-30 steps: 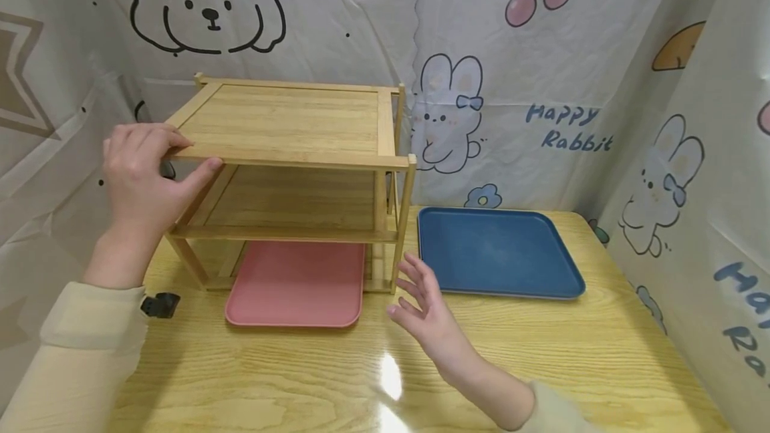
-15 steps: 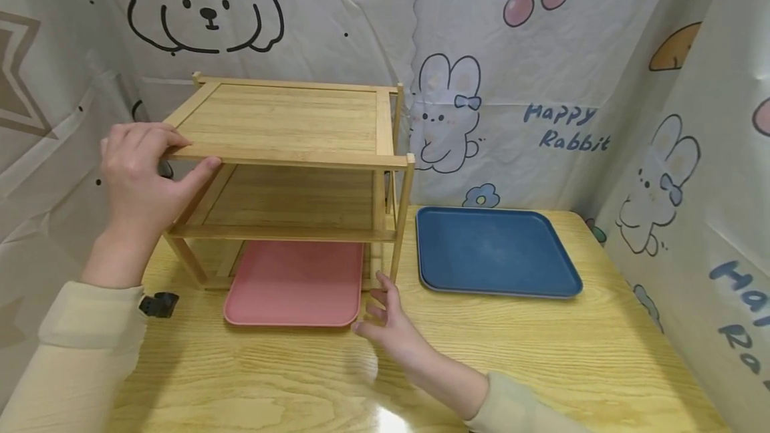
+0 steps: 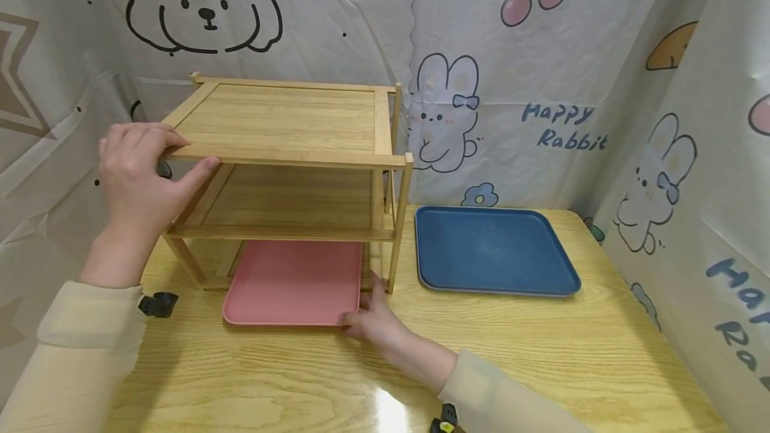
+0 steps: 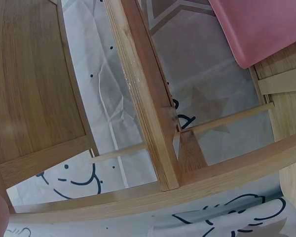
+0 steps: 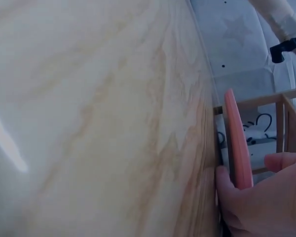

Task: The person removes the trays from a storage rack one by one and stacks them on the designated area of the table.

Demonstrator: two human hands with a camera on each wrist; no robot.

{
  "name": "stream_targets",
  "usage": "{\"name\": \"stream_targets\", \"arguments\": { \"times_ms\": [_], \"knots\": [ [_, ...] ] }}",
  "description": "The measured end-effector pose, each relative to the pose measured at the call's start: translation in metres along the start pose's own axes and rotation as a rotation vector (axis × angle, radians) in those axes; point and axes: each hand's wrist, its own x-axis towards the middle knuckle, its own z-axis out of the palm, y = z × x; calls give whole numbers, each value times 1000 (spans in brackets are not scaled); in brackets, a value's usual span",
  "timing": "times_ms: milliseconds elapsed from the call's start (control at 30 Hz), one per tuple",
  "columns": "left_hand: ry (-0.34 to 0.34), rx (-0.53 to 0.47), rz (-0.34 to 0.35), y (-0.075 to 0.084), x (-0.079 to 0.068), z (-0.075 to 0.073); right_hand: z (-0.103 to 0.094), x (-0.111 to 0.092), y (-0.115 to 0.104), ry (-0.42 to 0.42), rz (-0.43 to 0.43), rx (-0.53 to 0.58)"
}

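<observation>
A light wooden rack [image 3: 295, 119] with several tiers stands at the left of the table. My left hand [image 3: 138, 169] grips its top shelf at the front left corner, thumb along the front edge. A pink tray [image 3: 295, 286] sits in the lowest level, its front part sticking out past the rack. At the tray's front right corner, my right hand [image 3: 380, 325] pinches the rim. The right wrist view has the pink tray [image 5: 239, 148] edge-on, between fingers under it and one above. The left wrist view looks past the rack's frame [image 4: 143, 94] to a corner of the tray.
To the right of the rack lies a blue tray [image 3: 496, 249] on the wooden table [image 3: 541, 353]. Printed cloth [image 3: 337, 12] hangs behind and at both sides. A rear upright of the rack stands close in front of the back cloth.
My right hand has moved left and down from beside the rack's right post to the pink tray's corner and taken hold of it. The left hand keeps its grip; both trays stay put.
</observation>
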Motion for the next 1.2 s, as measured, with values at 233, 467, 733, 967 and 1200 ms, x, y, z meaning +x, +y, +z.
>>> {"name": "stream_targets", "arguments": {
  "times_ms": [233, 467, 733, 967, 1200],
  "knots": [
    [5, -5, -2, 1, 0, 0, 3, 6, 2, -18, 62, 129],
    [6, -5, -5, 1, 0, 1, -2, 5, 2, -63, 104, 191],
    [9, -5, -3, 1, 1, 0, -16, -8, 2, -163, 115, 167],
    [12, -6, -2, 1, 0, 1, -34, -22, 1, -214, 158, 137],
    [10, -1, 0, 1, 1, 0, -54, -35, -5, -271, 175, 54]
  ]
}}
